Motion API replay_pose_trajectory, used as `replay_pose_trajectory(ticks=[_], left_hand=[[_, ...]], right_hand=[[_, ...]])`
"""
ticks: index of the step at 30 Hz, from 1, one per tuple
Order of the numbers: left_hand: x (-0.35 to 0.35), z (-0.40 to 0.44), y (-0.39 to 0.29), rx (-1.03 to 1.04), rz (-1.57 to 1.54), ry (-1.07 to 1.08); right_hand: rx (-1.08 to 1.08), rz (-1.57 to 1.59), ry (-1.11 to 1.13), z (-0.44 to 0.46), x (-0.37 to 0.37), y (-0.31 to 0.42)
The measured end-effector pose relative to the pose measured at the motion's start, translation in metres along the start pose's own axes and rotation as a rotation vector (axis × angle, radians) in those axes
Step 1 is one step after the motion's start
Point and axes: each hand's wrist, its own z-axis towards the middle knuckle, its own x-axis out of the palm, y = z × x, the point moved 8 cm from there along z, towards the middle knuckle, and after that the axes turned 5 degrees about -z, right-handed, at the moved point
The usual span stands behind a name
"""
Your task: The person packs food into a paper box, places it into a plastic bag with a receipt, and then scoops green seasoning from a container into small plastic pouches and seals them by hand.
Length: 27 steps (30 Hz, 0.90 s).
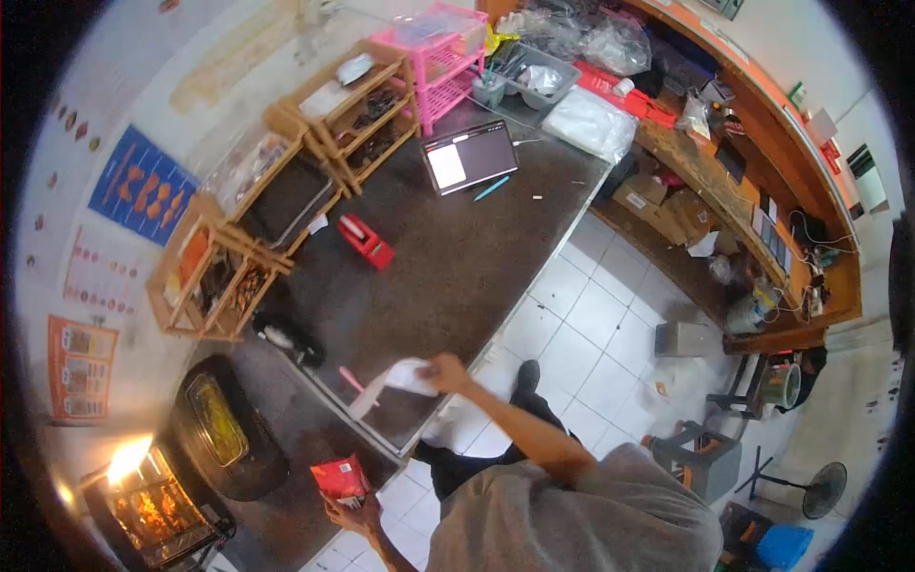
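The dark countertop [448, 248] runs diagonally through the view, with both hands near its front edge. The right hand [443, 375] grips one end of a white sheet of paper [408, 375]; the rest of it trails from the fingers over the counter. The left hand [355, 513] is closed around the lower part of a red packet [338, 477], which juts up beyond the fingers at the counter's edge. A slim pink object [351, 378] lies just beside the paper.

The person's grey shirt [572, 515] is cut off by the lower edge of the view. Glare washes out the top of the lit display cabinet [157, 505]. The paper and right hand are blurred, so I cannot tell exactly how the fingers meet it; some left fingers are hidden by the packet.

The blue wall poster [143, 186], the orange-edged poster [83, 369] and the tablet screen [469, 157] carry print too small to read. The packet's pale markings are illegible too.
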Motion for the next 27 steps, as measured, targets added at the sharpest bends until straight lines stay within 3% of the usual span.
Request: replay_pose_trajectory(ticks=[4,5,7,12,14,15,17,18,23,27], left_hand=[[0.027,-0.007,-0.147,0.083,-0.175,0.105],[0.041,-0.01,-0.184,0.098,-0.207,0.139],[0.075,-0.005,-0.264,0.107,-0.327,0.235],[0.159,0.017,-0.414,0.308,-0.38,0.327],[0.191,0.036,-0.453,0.278,-0.333,0.375],[0.208,0.039,-0.463,0.253,-0.289,0.429],[0.254,0.044,-0.465,0.224,-0.218,0.494],[0.273,0.048,-0.465,0.216,-0.153,0.547],[0.266,0.056,-0.471,0.199,-0.206,0.554],[0.234,0.032,-0.438,0.18,-0.152,0.445]], right_hand=[[-0.016,-0.051,-0.337,0.044,-0.101,-0.115],[-0.034,-0.053,-0.329,0.05,-0.12,-0.124],[0.225,0.058,-0.114,0.07,-0.141,-0.159],[0.289,0.138,0.042,0.089,-0.187,-0.162],[0.234,0.063,0.073,0.089,-0.217,-0.151],[0.237,0.056,0.088,0.096,-0.223,-0.157],[0.144,-0.184,-0.233,0.114,-0.261,-0.16],[0.117,-0.222,-0.289,0.116,-0.289,-0.144],[0.053,-0.334,-0.133,0.201,-0.317,-0.102],[0.013,-0.484,0.041,0.266,-0.306,-0.075]])
